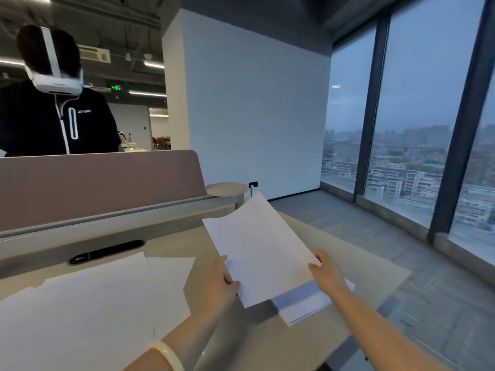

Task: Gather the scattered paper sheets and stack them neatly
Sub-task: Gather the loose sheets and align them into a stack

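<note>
Both hands hold up a white paper sheet [261,247] above the desk's right end. My left hand [218,283] pinches its near left edge and my right hand [325,271] pinches its near right corner. Directly under the raised sheet lies a neat stack of white paper [305,303], partly hidden by the sheet and my right hand. Several loose sheets [88,303] lie overlapping on the left part of the desk.
The beige desk [361,266] ends at the right, with grey floor beyond. A brown divider panel [93,183] stands at the back, a black cable slot [107,251] before it. A person in a dark top and white headset [53,103] stands behind the divider. A round stool [226,190] is nearby.
</note>
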Tool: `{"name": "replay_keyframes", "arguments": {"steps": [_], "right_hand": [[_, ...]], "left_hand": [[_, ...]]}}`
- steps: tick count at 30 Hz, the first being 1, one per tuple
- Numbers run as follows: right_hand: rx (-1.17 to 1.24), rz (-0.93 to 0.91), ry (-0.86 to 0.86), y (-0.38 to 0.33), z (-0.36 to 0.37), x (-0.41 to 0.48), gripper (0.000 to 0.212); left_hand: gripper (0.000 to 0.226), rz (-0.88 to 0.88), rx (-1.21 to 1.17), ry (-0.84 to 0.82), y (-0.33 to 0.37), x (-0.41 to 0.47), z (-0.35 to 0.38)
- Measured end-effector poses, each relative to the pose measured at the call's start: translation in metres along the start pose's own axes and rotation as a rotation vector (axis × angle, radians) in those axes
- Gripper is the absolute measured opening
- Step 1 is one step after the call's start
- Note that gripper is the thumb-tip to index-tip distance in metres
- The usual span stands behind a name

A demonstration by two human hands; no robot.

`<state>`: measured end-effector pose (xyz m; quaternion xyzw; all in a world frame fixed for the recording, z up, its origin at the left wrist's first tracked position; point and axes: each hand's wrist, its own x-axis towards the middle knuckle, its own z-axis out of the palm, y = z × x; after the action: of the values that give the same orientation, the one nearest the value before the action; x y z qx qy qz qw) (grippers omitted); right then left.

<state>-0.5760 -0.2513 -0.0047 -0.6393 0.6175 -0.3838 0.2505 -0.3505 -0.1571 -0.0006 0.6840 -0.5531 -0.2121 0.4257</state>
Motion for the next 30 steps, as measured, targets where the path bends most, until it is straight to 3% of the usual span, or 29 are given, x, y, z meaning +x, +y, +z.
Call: {"name": "replay_keyframes", "arguments": {"steps": [5,8,20,30], "right_hand": [[-0.074,0.08,0.04,0.033,-0.014,0.018,0.016],[-0.075,0.107,0.065,0.049,-0.018,0.022,0.03],[-0.193,0.119,0.234,0.084,-0.006,0.013,0.028],[-0.342,0.107,0.226,0.091,-0.002,0.014,0.032]], "left_hand": [[0.036,0.009,-0.03,-0.108,0.006,0.003,0.042],[0.026,0.013,-0.044,-0.144,0.008,0.006,0.059],[0.032,0.06,0.024,-0.177,0.004,0.009,0.09],[0.03,0.064,0.093,-0.178,-0.008,0.014,0.094]]}}
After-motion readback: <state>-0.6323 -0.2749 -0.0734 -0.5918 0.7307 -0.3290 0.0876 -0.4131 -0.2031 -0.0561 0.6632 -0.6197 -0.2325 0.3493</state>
